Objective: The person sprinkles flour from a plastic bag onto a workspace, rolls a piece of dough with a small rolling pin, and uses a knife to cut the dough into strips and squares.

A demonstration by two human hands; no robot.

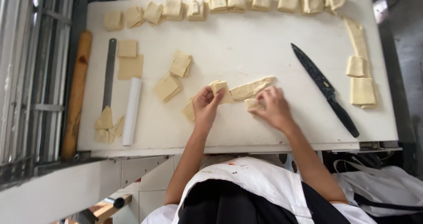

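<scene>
Head view, frame centre: I see left hand (205, 106) pinching a folded dough square (220, 87), right hand (274, 107) fingers curled, pressing a dough piece (254, 103) on the white board (246, 52). Risk, I judge: thin dough strip (252, 88) tears if tugged; black knife (325, 88) sits near right.

White worktable (238, 136), tiled wall below

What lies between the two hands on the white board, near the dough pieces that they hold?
Only dough. The left hand holds a folded dough piece, the right hand presses a small dough piece, and one end of a long dough strip lies between them. The black knife lies apart, to the right.
</scene>
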